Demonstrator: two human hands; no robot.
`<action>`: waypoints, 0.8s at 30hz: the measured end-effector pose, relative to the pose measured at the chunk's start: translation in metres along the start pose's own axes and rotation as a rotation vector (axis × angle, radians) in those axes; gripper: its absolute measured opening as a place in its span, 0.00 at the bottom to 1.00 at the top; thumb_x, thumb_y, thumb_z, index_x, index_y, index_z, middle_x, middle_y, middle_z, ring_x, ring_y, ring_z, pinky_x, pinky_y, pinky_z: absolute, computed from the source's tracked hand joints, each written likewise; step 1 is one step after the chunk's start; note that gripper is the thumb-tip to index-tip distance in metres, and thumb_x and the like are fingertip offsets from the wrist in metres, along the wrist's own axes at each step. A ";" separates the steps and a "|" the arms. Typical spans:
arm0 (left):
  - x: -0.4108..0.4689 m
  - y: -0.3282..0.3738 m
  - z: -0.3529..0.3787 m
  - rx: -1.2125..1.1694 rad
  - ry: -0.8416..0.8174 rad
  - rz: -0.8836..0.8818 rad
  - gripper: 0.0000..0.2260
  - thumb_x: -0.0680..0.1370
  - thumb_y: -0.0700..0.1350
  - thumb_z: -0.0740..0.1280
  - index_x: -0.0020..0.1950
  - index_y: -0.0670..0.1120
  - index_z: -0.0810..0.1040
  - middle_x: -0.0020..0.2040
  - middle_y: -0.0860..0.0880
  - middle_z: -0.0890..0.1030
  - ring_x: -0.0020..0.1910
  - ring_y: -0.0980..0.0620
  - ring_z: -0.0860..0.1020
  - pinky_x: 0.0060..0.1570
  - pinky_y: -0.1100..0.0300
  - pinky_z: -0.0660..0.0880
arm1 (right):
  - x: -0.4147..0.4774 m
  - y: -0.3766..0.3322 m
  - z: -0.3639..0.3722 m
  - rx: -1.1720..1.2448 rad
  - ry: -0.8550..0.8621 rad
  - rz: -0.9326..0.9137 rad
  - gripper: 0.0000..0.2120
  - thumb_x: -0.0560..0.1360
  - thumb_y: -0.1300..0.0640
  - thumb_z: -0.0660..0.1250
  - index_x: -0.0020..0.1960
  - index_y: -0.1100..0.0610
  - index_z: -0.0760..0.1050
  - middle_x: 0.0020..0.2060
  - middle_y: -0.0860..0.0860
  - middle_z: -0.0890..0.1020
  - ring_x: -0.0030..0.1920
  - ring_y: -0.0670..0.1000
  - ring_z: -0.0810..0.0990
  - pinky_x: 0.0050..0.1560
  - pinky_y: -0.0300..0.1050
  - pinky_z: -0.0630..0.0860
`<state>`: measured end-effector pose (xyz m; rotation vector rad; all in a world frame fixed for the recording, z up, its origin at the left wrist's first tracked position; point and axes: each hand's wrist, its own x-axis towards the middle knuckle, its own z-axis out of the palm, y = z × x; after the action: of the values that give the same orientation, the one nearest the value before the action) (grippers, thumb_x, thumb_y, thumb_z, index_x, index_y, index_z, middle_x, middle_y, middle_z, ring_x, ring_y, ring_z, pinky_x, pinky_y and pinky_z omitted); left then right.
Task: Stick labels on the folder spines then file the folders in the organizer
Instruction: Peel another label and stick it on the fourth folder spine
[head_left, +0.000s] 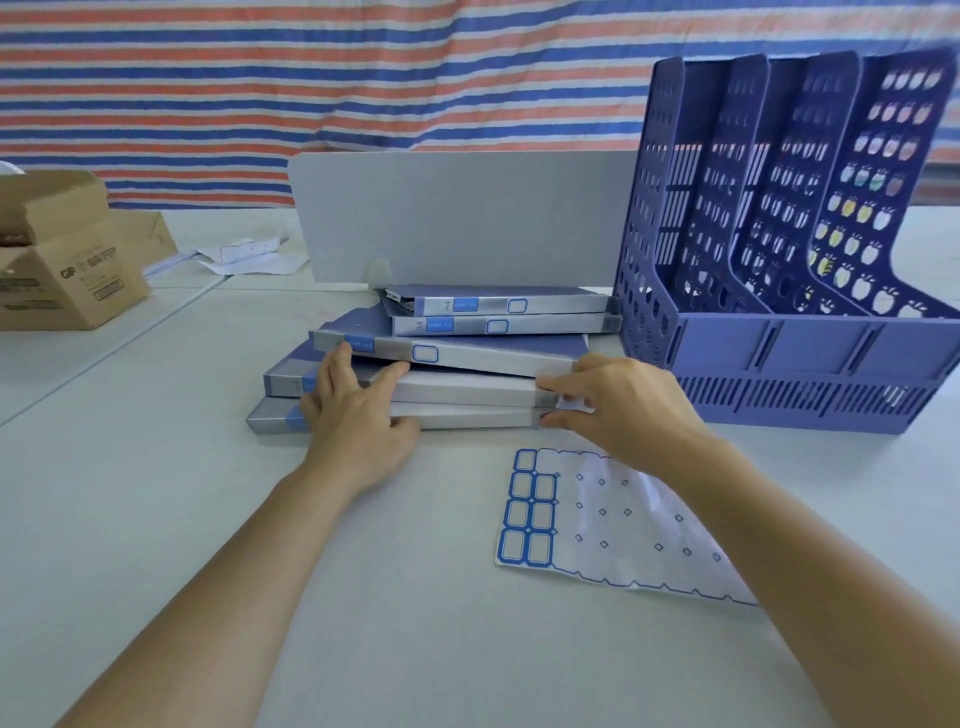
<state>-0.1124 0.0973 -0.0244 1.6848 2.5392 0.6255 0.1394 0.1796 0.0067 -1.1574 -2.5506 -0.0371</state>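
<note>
Several blue-grey folders lie in a slanted stack in the middle of the table, spines toward me. The three upper spines each carry a blue-framed label. My left hand rests spread against the left part of the two lower spines. My right hand is at the right end of those spines, pinching a small white label between thumb and fingers. A label sheet lies just in front of the stack, with several labels left in its left columns. The blue organizer stands at the right.
A grey divider panel stands upright behind the stack. A cardboard box sits at the far left, with loose papers beside it. A striped tarp hangs behind the table.
</note>
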 end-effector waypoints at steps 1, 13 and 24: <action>-0.002 0.001 -0.001 0.001 -0.008 0.007 0.28 0.76 0.50 0.63 0.76 0.59 0.62 0.79 0.41 0.44 0.78 0.44 0.40 0.73 0.42 0.46 | -0.004 0.003 0.000 0.028 0.004 0.018 0.18 0.77 0.41 0.67 0.66 0.41 0.76 0.52 0.43 0.80 0.47 0.46 0.79 0.44 0.45 0.78; -0.009 0.008 -0.001 0.050 0.062 0.253 0.39 0.62 0.76 0.58 0.68 0.58 0.75 0.54 0.55 0.66 0.60 0.50 0.66 0.60 0.52 0.56 | -0.037 -0.010 -0.011 0.239 -0.384 0.206 0.30 0.61 0.28 0.73 0.57 0.42 0.76 0.47 0.39 0.75 0.50 0.45 0.76 0.50 0.40 0.73; -0.038 0.050 -0.030 -1.111 -0.437 0.069 0.17 0.72 0.54 0.70 0.56 0.45 0.82 0.47 0.46 0.84 0.43 0.51 0.79 0.40 0.58 0.77 | -0.037 -0.018 -0.023 0.846 -0.139 0.170 0.05 0.73 0.53 0.75 0.49 0.48 0.83 0.42 0.47 0.87 0.43 0.48 0.86 0.52 0.46 0.83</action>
<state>-0.0602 0.0711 0.0129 1.2504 1.3528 1.1880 0.1561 0.1370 0.0186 -1.0131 -2.1563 1.0754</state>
